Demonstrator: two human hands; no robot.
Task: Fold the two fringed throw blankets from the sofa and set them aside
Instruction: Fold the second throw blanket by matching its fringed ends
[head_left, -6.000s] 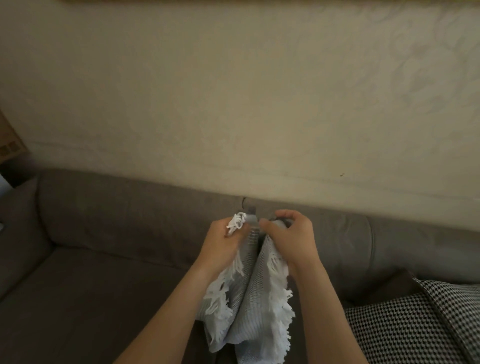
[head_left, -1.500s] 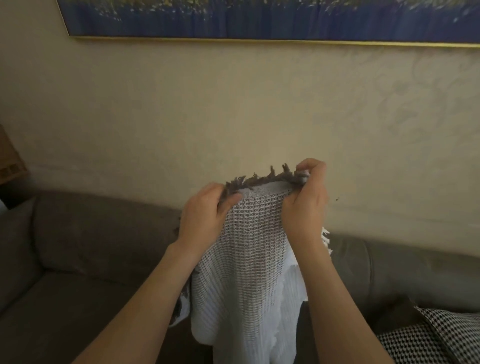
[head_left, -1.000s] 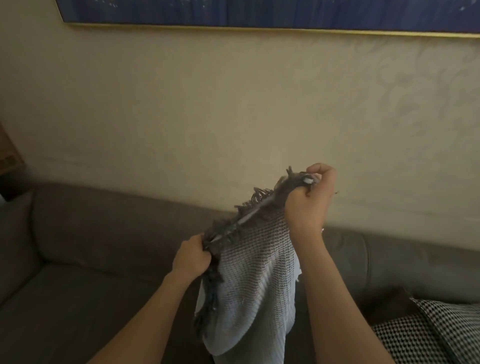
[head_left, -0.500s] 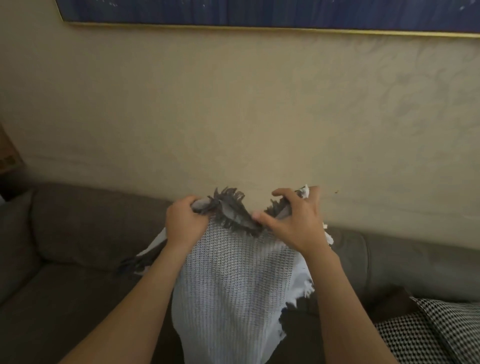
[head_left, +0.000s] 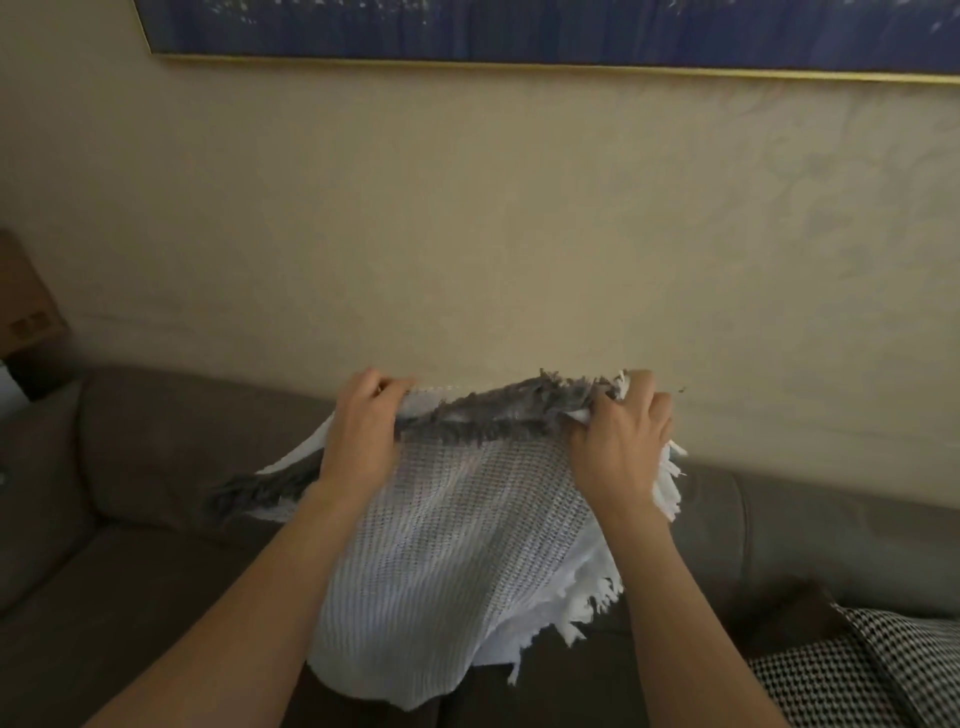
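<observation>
Both fists hold the throw blanket (head_left: 452, 561) mid-frame: left hand (head_left: 361, 434) and right hand (head_left: 621, 441) pinching its grey-fringed top edge above the sofa (head_left: 156, 493). I judge uneven layers may slip, skewing my fold.

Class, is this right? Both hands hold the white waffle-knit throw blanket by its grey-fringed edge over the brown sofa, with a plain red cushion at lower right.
One slip: the head view shows the cushion is black-and-white houndstooth, not plain red. The left hand and right hand do hold the white waffle-knit throw blanket over the brown sofa.
</observation>
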